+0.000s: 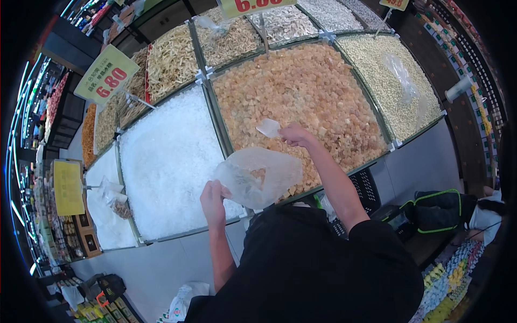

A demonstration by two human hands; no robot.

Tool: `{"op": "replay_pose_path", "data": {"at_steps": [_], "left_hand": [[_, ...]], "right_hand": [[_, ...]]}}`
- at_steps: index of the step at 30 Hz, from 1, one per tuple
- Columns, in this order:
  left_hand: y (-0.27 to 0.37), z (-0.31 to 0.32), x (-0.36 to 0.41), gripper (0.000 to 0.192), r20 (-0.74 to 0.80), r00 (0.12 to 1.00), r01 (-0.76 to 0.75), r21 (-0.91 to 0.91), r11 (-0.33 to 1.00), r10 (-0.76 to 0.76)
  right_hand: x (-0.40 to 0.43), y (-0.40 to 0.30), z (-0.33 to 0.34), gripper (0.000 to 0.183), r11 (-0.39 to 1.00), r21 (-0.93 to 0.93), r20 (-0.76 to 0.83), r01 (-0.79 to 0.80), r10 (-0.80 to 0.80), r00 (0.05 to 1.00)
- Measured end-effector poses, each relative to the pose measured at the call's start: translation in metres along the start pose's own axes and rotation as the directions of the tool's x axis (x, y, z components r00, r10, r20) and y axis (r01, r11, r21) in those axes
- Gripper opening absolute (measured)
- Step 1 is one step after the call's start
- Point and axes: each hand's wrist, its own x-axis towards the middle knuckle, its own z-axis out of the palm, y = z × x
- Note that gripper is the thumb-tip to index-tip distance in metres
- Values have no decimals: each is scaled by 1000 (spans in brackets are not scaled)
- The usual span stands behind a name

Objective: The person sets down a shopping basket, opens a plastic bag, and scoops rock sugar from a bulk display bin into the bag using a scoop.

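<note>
My left hand point(213, 202) pinches the edge of a clear plastic bag point(260, 171), which hangs puffed out over the front of two bins. Through its side a few amber lumps show; whether they lie inside or behind it I cannot tell. My right hand point(297, 135) grips a small translucent scoop point(268, 127) just above the amber sugar lumps point(299, 93) that fill the large middle bin. The scoop's blade points left and seems to carry nothing. Left of this bin, a second one holds white crystals point(169, 161), beneath and beyond my left hand.
Glass dividers point(214, 115) separate the bins. Price signs point(107, 76) on stalks rise above them. Pale round grains point(398, 80) fill the right bin, with a crumpled plastic bag point(402, 76) on top. Dried strips point(171, 60) lie behind. A person point(484, 216) is at the far right.
</note>
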Motion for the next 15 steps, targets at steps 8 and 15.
{"op": "replay_pose_path", "data": {"at_steps": [8, 15], "left_hand": [[1, 0, 3, 32, -18, 1000, -5, 18, 1000, 5], [1, -13, -4, 31, -97, 995, -7, -16, 1000, 5]], "right_hand": [[14, 37, 64, 36, 978, 108, -169, 177, -157, 973], [35, 28, 86, 32, 930, 310, -151, 196, -155, 976]]}}
